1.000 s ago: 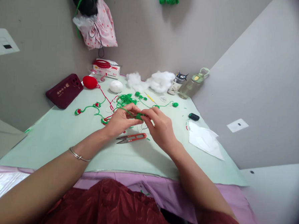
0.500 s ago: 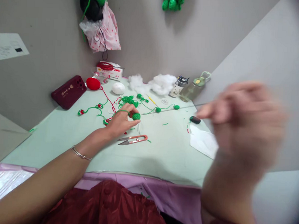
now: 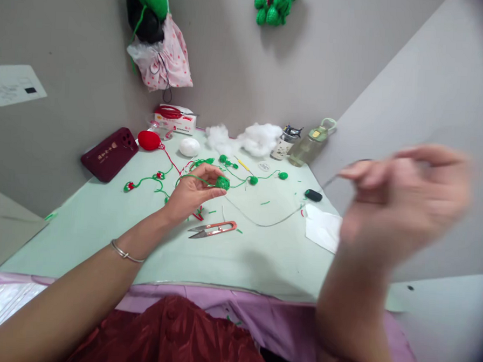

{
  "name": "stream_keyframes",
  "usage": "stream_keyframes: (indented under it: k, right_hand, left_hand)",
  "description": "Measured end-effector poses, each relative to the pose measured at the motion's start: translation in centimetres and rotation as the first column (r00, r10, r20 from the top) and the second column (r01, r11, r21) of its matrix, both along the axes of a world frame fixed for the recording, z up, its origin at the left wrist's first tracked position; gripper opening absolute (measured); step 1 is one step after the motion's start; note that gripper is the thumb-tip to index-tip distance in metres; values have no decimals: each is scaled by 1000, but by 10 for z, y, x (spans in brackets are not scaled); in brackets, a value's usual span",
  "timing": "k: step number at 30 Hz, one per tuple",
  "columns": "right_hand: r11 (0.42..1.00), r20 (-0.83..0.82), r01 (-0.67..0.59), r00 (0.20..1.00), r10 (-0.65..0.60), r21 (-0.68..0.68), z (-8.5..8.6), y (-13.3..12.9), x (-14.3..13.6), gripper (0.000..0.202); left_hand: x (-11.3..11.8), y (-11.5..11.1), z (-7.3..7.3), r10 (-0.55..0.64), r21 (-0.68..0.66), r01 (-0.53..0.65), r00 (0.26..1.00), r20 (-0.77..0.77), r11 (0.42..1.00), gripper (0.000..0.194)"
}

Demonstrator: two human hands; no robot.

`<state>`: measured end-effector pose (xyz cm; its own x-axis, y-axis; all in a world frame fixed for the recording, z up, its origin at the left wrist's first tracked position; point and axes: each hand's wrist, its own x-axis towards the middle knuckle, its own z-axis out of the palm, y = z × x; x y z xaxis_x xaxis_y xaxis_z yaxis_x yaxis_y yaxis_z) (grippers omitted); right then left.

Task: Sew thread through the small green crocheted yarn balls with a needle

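Note:
My left hand [image 3: 196, 188] pinches a small green crocheted ball [image 3: 222, 183] between thumb and fingers, a little above the table. A strand of green yarn [image 3: 195, 177] loops over its fingers. From the ball a thin dark thread [image 3: 263, 225] sags across to the right. My right hand [image 3: 406, 198] is raised at the right, blurred, its fingertips closed on the thread's far end. A straight thin piece shows at those fingertips; whether it is a needle I cannot tell. Thread snips [image 3: 213, 231] with orange handles lie below the ball. A dark thread spool [image 3: 313, 195] lies nearer the right hand.
Small green crocheted pieces [image 3: 253, 180] joined by yarn lie behind the ball, beside a yellow crochet hook [image 3: 243, 164]. White stuffing [image 3: 261, 139], a pen cup [image 3: 284, 146] and a bottle [image 3: 310, 147] stand at the back. Red yarn [image 3: 149, 140] and a maroon phone [image 3: 110, 154] are left; white paper [image 3: 322, 228] is right.
The thread was nearly straight between my hands and now hangs slack in a curve. My right hand has shifted slightly right. The left hand still holds the ball, now turned and slightly raised.

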<state>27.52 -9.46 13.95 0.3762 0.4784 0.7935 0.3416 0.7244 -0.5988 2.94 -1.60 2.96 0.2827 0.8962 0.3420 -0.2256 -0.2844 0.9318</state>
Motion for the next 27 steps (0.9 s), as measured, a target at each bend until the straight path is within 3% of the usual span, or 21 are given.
stream_keyframes:
  k: [2,5,8,14,17,22,27]
  right_hand:
    - [981,18,-172,985,174,-89,-22,13,-24,6]
    - [857,43,-315,931,363,-407,-55,26,-46,25]
    - [749,103,-282,901,421,-599,-75,33,-49,21]
    - [691,98,-227,913,397,-686,-84,38,-50,24]
    - [703,172,-183,899,402,-687,-87,38,-56,26]
    - [811,395,-22,865,308,-584,-93,35,-65,16]
    - [837,353,-77,883,309,-542,-93,33,-63,17]
  left_hand:
    - [0,-2,1,-15,-20,15,1000,-3,1000,32]
    - [-2,-1,-1,-3,-20,2,999,-44,1000,29]
    - [-3,2,-4,33,27,-31,997,-76,999,31]
    - [-1,1,-6,-41,11,44,988,-148,999,44]
    - [0,-2,-9,23,46,-14,980,-197,999,41]
    - [1,-3,-13,115,135,-86,968,-224,987,37]
    - [1,1,-12,127,109,-115,985,-113,987,30]
